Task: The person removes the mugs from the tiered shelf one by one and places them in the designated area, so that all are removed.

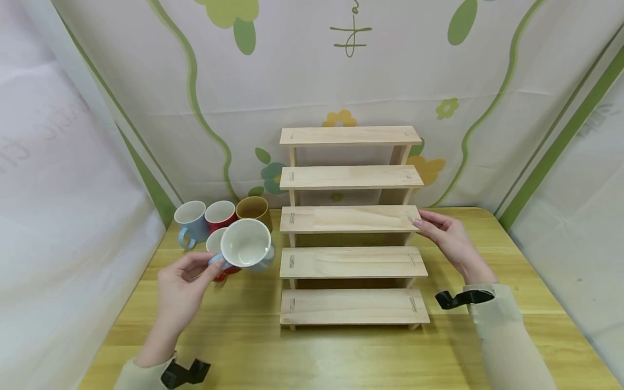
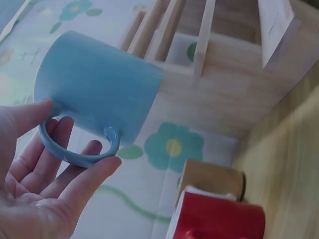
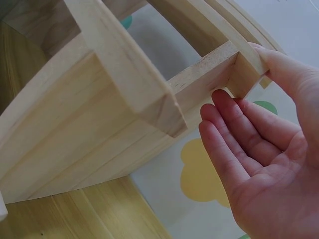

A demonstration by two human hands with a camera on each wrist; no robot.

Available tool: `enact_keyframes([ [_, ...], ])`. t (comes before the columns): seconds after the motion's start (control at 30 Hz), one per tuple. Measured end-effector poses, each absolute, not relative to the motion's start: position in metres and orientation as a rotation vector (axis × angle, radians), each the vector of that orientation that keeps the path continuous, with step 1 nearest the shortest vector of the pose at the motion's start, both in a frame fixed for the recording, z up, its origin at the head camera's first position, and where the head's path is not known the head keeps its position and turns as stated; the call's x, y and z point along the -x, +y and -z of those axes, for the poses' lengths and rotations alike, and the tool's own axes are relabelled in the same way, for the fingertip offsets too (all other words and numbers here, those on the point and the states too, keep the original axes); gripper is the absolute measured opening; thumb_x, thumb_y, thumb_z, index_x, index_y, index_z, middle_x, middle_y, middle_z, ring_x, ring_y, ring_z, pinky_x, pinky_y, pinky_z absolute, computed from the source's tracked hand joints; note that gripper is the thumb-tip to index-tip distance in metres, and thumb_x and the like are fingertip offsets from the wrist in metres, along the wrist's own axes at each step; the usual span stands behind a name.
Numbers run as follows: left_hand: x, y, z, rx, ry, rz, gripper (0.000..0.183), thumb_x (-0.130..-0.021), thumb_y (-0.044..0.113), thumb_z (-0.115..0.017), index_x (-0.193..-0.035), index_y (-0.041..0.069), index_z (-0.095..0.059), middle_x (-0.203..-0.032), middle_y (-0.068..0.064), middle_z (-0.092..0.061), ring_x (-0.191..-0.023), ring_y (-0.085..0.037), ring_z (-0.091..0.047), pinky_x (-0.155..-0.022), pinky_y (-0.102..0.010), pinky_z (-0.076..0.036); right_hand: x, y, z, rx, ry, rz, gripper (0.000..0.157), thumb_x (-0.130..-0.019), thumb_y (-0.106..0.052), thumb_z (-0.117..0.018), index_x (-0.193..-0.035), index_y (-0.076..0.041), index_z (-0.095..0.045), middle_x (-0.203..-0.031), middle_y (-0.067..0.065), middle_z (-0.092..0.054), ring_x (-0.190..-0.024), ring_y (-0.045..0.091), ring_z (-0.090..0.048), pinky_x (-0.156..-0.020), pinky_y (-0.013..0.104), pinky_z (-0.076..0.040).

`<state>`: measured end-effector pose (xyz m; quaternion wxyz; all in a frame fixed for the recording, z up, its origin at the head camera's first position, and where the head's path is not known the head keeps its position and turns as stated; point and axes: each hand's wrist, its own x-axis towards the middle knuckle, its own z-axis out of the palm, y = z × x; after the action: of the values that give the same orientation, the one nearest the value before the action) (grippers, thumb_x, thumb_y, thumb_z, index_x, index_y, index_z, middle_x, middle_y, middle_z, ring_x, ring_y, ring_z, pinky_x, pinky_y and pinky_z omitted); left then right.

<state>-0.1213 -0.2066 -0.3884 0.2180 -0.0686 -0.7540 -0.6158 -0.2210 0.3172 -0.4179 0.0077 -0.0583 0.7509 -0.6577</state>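
Note:
My left hand (image 1: 184,287) grips a light blue mug (image 1: 246,242) by its handle, raised in front of the other mugs. The mug's pale inside faces the head camera; its smooth blue side (image 2: 99,84) fills the upper left of the left wrist view. A pale wooden stepped rack (image 1: 353,219) with several boards stands on the table. At the right end of its middle board, my right hand (image 1: 453,242) pinches the edge, thumb on top and fingers below. In the right wrist view, the other fingers (image 3: 239,137) extend under the board.
Behind the held mug, at the table's left, stand another blue mug (image 1: 192,222), a red mug (image 1: 220,223) and a mustard mug (image 1: 260,212). A second red mug (image 1: 215,242) is partly hidden. Printed fabric walls (image 1: 302,65) enclose the wooden table (image 1: 234,346).

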Motion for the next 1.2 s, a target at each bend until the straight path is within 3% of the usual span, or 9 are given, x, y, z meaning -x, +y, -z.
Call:
enact_keyframes([
  [0.2,0.122,-0.221,0.381,0.011,-1.904,1.856,0.015,-0.087,-0.013,-0.074,-0.098,-0.019,-0.066,-0.088,-0.008,-0.075,-0.080,-0.013,-0.074,-0.071,-0.027,-0.060,0.222,0.318,0.418,0.177,2.345,2.056,0.062,-0.101,-0.024,-0.068,-0.148,0.009,-0.044,-0.134,-0.003,-0.059,-0.113,0.005,-0.063,-0.098,0.025,-0.051],
  [0.43,0.122,-0.237,0.377,-0.204,-1.725,1.952,0.019,-0.090,-0.003,-0.075,-0.104,-0.014,-0.068,-0.096,-0.012,-0.075,-0.087,-0.019,-0.075,-0.076,-0.032,-0.060,0.222,0.317,0.417,0.182,2.348,2.049,0.062,-0.101,-0.024,-0.068,-0.148,0.009,-0.043,-0.134,-0.003,-0.059,-0.113,0.005,-0.063,-0.098,0.025,-0.051],
  [1.2,0.130,-0.275,0.398,-0.470,-1.343,2.059,0.025,-0.081,-0.003,-0.084,-0.099,-0.012,-0.070,-0.092,-0.017,-0.074,-0.087,-0.024,-0.075,-0.074,-0.036,-0.059,0.219,0.317,0.416,0.198,2.345,2.059,0.060,-0.102,-0.023,-0.067,-0.147,0.009,-0.045,-0.130,-0.005,-0.061,-0.112,0.006,-0.063,-0.099,0.027,-0.051],
])
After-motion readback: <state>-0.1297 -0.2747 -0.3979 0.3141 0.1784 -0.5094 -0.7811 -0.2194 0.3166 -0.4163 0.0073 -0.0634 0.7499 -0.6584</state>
